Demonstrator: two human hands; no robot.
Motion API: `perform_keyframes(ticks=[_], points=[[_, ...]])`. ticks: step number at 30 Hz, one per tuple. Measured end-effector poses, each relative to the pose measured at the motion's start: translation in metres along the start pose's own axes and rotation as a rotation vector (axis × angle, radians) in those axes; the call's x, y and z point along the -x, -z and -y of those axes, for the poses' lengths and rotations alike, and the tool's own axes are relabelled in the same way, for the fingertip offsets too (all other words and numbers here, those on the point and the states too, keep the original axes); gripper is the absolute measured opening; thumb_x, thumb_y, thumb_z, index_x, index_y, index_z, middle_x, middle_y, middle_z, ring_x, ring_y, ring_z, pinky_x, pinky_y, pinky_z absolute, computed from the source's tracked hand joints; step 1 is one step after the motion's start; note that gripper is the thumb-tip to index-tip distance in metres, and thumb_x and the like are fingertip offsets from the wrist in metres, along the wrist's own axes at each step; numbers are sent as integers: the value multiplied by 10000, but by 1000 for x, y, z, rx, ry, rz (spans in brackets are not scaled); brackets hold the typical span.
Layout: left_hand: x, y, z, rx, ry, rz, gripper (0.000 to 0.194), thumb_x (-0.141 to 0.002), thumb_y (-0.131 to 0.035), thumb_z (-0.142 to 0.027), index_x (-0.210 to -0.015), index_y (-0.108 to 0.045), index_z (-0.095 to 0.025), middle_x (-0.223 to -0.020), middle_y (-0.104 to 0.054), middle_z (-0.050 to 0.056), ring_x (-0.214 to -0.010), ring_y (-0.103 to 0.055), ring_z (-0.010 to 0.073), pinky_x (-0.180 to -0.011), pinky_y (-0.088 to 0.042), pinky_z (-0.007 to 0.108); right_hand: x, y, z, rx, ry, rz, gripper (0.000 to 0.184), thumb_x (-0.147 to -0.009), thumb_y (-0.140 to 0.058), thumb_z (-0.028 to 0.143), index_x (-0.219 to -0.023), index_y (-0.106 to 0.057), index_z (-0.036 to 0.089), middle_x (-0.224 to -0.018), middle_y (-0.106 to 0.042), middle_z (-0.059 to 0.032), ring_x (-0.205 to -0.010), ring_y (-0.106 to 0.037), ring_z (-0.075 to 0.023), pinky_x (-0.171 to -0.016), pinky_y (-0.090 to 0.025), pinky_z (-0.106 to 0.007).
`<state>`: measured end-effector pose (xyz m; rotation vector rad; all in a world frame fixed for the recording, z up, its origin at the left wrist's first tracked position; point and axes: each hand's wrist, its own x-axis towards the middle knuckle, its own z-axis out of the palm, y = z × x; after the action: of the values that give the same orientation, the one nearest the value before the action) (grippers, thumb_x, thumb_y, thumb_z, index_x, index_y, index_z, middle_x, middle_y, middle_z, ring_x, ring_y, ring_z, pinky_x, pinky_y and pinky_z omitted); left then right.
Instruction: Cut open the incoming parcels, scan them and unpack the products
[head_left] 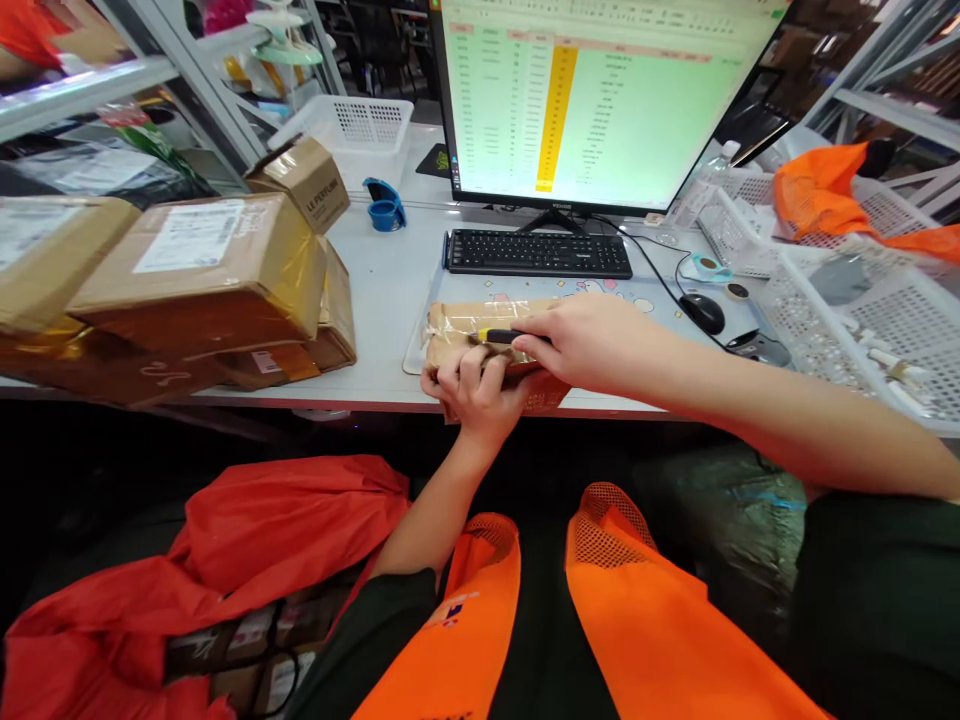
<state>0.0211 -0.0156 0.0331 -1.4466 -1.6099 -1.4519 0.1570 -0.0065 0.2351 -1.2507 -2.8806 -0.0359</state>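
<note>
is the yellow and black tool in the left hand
No, the right hand holds the yellow-black tool, while the left hand holds the taped package.

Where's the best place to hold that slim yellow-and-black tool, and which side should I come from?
I'd grip the tool by its black rear part, coming from the right, where the right hand holds it. Its yellow end points left over the brown, clear-taped package, and the left hand occupies the near side.

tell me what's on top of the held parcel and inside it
On or over the parcel: shiny tape, the left hand, and the right hand with a yellow-black tool. Its contents are covered.
</note>
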Motion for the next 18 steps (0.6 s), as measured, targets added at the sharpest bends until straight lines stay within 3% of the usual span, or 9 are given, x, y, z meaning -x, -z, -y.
perform_keyframes(ticks=[3,6,11,15,18], points=[[2,2,1,19,28,20,470,-695,-890,-685,-852,-731,-272,-986,-726,96,-1108,-559,352,-1161,-208,601,-15,5,5,39,-56,58,400,-1073,-501,423,-1026,-835,207,-850,-765,-100,-781,-685,-230,-678,-425,-322],[1,2,2,73,34,49,505,-700,-873,-728,-901,-755,-280,-1016,-725,105,-1126,-546,359,-1181,-174,609,-11,7,-7,84,-119,52,366,-1031,-588,456,-933,-835,204,-734,-723,-99,-750,-684,-257,-695,-461,-355],[2,3,4,108,39,106,570,-734,-807,-804,-923,-772,-268,-1057,-726,114,-1138,-548,363,-1178,-159,596,44,-2,-73,113,-184,-63,444,-990,-613,590,-867,-850,235,-623,-671,-87,-647,-645,-245,-672,-472,-414],[-8,28,0,85,-76,52,439,-840,-795,-695,-988,-784,-283,-1058,-759,82,-1091,-589,328,-1155,-189,572,95,-35,-141,177,-398,-55,521,-1003,-546,629,-970,-879,230,-747,-749,-134,-679,-677,-238,-658,-451,-417],[-44,60,-2,61,-177,291,214,-1011,-673,-467,-992,-770,-277,-993,-775,45,-997,-626,280,-1141,-227,571,95,-84,-171,38,-631,-45,444,-1001,-578,511,-1230,-823,220,-986,-806,-160,-863,-738,-325,-760,-538,-440]])
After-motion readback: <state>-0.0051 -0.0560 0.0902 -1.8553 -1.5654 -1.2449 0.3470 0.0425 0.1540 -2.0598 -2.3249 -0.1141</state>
